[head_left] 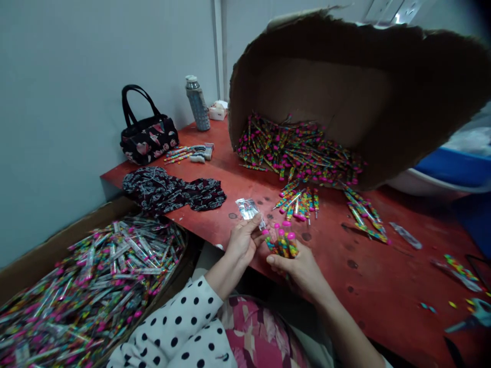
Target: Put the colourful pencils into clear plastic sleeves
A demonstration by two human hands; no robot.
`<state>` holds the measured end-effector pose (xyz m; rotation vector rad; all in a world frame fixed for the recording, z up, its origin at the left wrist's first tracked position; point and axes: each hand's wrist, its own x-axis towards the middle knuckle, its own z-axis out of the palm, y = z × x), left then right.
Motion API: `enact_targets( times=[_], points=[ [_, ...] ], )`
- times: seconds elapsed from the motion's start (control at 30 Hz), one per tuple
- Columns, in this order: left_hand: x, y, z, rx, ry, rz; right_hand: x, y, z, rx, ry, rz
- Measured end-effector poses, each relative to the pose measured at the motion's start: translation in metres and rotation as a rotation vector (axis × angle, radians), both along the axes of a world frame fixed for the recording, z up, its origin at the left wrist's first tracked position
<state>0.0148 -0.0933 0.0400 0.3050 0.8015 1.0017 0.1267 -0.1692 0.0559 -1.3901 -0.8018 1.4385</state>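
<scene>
My right hand [297, 266] is closed round a small bunch of colourful pens with pink caps [283, 243], held upright at the near edge of the red table [383, 276]. My left hand [241, 240] pinches a clear plastic sleeve [249, 208] just left of the bunch, its mouth close to the pen tips. More loose pens [301, 202] lie on the table a little beyond my hands.
A big tipped cardboard box [383, 92] spills a heap of pens [299, 151] at the back. A low box of bagged pens [95, 276] sits at my left. A black handbag [148, 138], a bottle [197, 105], dark cloth [172, 191] and scissors [473, 314] lie around.
</scene>
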Motion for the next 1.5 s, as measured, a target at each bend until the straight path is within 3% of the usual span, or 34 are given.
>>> enact_targets(
  times=[0.2,0.47,0.6,0.7,0.77,1.0,1.27,1.37,1.5],
  points=[
    [0.001,-0.008,0.009,0.111,0.062,-0.011,0.002,-0.002,-0.003,-0.016,0.058,-0.048],
    [0.007,-0.021,-0.004,0.208,0.165,-0.041,-0.001,0.005,-0.002,-0.018,0.141,-0.163],
    [0.006,-0.021,-0.003,0.204,0.126,-0.108,0.002,0.005,-0.002,0.015,0.096,-0.069],
    [0.000,-0.016,0.000,0.165,0.028,-0.033,0.003,-0.004,-0.006,-0.022,0.117,0.026],
    [-0.002,-0.015,0.000,0.142,-0.008,0.010,0.003,-0.010,-0.010,-0.026,0.122,-0.004],
    [0.003,-0.029,-0.003,0.167,0.052,-0.055,-0.005,0.000,-0.016,0.092,0.140,-0.135],
    [-0.006,-0.031,-0.002,0.171,0.070,-0.071,-0.018,0.010,-0.013,0.081,0.103,-0.052],
    [-0.039,-0.025,0.004,0.196,0.122,0.099,-0.018,0.012,-0.011,0.056,0.145,-0.055],
    [-0.096,-0.009,0.006,0.351,0.196,0.596,-0.007,0.013,-0.014,0.083,0.232,-0.179]
  ],
)
